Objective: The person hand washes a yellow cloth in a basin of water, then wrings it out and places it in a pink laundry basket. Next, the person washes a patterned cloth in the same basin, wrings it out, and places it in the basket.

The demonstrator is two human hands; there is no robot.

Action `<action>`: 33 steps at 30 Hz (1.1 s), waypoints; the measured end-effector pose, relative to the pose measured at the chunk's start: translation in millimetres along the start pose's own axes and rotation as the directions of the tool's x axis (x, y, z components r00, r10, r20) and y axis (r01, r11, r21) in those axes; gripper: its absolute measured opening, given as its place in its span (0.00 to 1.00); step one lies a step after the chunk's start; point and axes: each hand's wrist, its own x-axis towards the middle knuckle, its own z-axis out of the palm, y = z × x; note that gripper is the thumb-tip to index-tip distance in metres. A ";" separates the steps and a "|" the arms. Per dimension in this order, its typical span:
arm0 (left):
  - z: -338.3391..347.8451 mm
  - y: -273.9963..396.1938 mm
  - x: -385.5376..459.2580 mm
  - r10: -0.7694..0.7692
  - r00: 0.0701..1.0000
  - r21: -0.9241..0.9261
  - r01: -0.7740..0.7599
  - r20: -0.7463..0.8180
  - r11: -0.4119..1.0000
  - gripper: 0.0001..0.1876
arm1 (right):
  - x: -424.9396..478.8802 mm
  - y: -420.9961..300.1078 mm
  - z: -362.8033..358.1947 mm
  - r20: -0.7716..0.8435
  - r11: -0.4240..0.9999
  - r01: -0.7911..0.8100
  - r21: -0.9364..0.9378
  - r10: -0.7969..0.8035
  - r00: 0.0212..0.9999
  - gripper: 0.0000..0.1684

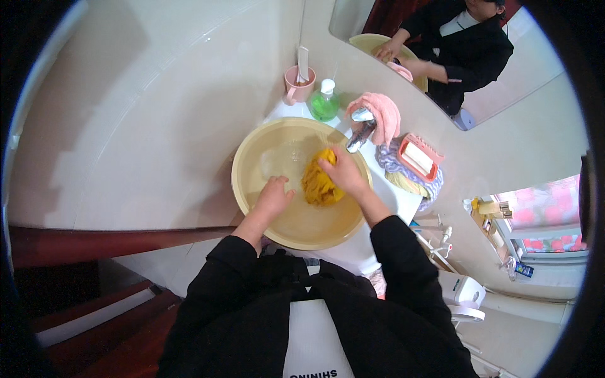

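A wide beige plastic basin (243, 156) rests over the white washbasin (394, 198), with some water in it. Wet and bunched up, a mustard-yellow cloth (317, 182) lies in the basin, right of its middle. My right hand (345, 172) grips the cloth from its upper right side, thumb on top; some of its fingers are hidden behind the folds. To the left of the cloth, my left hand (275, 198) hovers inside the near left part of the basin. Its thumb is apart from slightly bent fingers, and it holds nothing.
Behind the basin stand a pink mug (299, 84), a green soap pump bottle (324, 101) and a chrome faucet (361, 130) draped with a pink towel (383, 115). At right, a soap dish (418, 158) sits on folded cloths (406, 182). A mirror (501, 101) hangs above.
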 end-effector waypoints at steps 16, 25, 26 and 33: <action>-30.7 30.5 7.1 0.266 0.945 -0.169 -0.235 0.193 0.957 0.55 | -26.8 -122.4 -96.1 0.213 0.777 -0.223 0.589 0.117 0.970 0.16; -38.9 108.9 9.8 0.387 0.915 -0.568 -0.258 0.117 0.781 0.32 | -46.2 -196.3 -121.1 0.219 0.805 -0.059 0.590 -0.089 0.972 0.15; -43.4 111.2 10.6 0.314 0.940 -0.575 -0.185 0.132 0.797 0.33 | -49.2 -194.9 -122.6 0.226 0.817 -0.065 0.573 -0.081 0.971 0.16; -48.7 72.0 31.5 0.118 0.989 -0.938 -0.125 -0.091 0.324 0.22 | -63.2 -57.5 -107.7 -0.044 0.632 -0.048 0.774 0.130 0.991 0.23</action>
